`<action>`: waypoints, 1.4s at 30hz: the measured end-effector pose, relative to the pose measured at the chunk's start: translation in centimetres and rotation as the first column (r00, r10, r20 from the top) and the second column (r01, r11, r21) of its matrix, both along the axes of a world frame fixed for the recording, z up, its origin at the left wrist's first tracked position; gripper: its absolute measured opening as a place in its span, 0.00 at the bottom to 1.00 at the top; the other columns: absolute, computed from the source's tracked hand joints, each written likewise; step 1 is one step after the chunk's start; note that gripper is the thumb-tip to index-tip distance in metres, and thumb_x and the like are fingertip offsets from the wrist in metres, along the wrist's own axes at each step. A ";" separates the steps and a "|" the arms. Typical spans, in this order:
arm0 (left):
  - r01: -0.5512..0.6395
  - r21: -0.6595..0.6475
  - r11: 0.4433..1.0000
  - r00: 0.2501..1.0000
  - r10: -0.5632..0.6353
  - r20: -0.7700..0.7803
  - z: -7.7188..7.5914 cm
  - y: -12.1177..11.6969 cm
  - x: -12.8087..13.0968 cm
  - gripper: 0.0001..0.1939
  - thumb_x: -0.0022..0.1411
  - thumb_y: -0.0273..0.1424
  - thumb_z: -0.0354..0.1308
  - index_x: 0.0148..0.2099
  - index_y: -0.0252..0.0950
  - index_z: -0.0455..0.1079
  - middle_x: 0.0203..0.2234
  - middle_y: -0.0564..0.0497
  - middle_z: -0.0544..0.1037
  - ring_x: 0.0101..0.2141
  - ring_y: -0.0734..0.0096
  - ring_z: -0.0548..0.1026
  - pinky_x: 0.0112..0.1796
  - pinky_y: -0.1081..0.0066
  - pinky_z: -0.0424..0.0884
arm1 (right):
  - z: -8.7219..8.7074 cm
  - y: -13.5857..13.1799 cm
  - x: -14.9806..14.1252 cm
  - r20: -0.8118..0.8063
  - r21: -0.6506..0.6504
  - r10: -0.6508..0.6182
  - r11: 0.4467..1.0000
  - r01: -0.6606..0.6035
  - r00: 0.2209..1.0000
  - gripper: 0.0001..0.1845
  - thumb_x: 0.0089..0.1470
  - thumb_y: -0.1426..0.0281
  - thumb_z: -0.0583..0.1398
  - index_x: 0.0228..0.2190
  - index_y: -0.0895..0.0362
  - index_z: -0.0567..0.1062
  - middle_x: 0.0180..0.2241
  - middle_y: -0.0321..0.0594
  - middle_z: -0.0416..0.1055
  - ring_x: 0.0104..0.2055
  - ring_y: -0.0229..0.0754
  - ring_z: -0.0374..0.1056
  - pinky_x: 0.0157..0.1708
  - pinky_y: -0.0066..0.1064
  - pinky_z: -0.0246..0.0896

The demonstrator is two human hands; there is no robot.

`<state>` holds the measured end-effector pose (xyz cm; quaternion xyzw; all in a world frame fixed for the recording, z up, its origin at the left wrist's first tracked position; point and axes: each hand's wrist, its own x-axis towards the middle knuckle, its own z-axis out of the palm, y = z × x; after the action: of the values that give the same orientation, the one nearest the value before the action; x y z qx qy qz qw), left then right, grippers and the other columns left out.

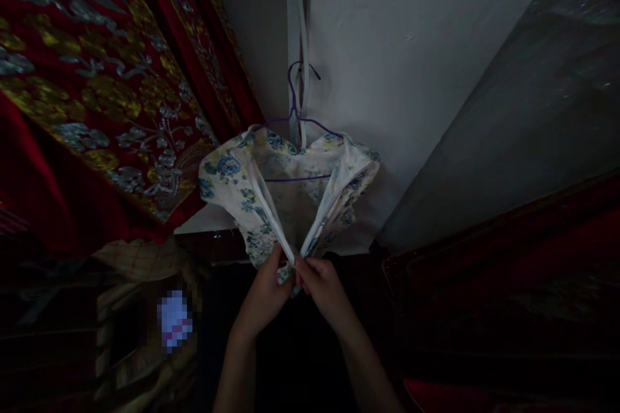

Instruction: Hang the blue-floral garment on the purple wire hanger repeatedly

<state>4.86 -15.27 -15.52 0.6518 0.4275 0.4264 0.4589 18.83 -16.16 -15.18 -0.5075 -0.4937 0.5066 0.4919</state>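
Observation:
A white garment with blue and yellow-green flowers (227,171) hangs on a thin purple hanger (293,110) against the wall. Its front zipper (271,219) is undone into a wide V, with the inside showing between the two edges. My left hand (271,287) grips the cloth just left of the V's bottom, fingers closed. Beside it, nearly touching, my right hand (320,284) pinches at the point where the zipper edges meet. The zipper pull itself is hidden by the fingers or too dark to make out.
Red cloth with gold and silver embroidery (111,84) hangs at the left. A pale cable (303,26) runs down the wall (411,64) behind the hanger. At lower left, a blurred-out pale blue item (174,319) lies near a wooden frame. Dark red cloth (533,239) is at right.

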 end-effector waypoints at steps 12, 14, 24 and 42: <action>-0.243 -0.026 0.970 0.945 0.243 0.221 -0.4 -0.5 1.9 0.02 0.62 0.27 0.55 0.34 0.38 0.67 0.23 0.57 0.70 0.24 0.72 0.68 0.30 0.74 0.65 | 0.4 -0.4 -2.0 -0.296 -0.055 -0.061 0.997 0.047 0.953 0.23 0.48 0.50 0.63 0.24 0.59 0.76 0.14 0.30 0.59 0.17 0.31 0.53 0.19 0.25 0.46; -0.225 -0.037 0.974 0.941 0.227 0.250 -0.8 -0.5 2.6 0.03 0.62 0.28 0.55 0.34 0.38 0.66 0.22 0.57 0.69 0.24 0.72 0.68 0.29 0.74 0.63 | 0.9 -0.1 -1.4 -0.291 -0.082 -0.072 0.995 0.050 0.954 0.20 0.47 0.53 0.63 0.25 0.59 0.77 0.15 0.32 0.63 0.17 0.32 0.55 0.18 0.26 0.47; -0.170 0.027 0.985 0.980 0.166 0.113 -1.1 -1.0 5.3 0.09 0.70 0.35 0.51 0.35 0.39 0.62 0.28 0.54 0.69 0.31 0.68 0.68 0.35 0.70 0.62 | 9.7 7.7 1.1 -0.161 0.170 -0.129 0.973 0.157 0.978 0.14 0.47 0.59 0.61 0.24 0.59 0.77 0.17 0.38 0.73 0.16 0.34 0.62 0.15 0.25 0.51; -0.210 0.409 0.888 0.964 0.117 0.240 8.3 6.2 1.6 0.12 0.70 0.35 0.56 0.53 0.39 0.69 0.40 0.47 0.76 0.42 0.64 0.75 0.47 0.64 0.69 | 16.9 10.4 1.8 -0.042 0.504 0.012 0.864 0.011 0.999 0.12 0.57 0.67 0.56 0.26 0.58 0.75 0.15 0.31 0.67 0.16 0.31 0.62 0.17 0.22 0.53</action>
<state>6.46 -9.04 -7.24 0.6503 0.3257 0.6134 0.3079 20.59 -5.72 1.71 -0.3504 -0.5982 0.3713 0.6177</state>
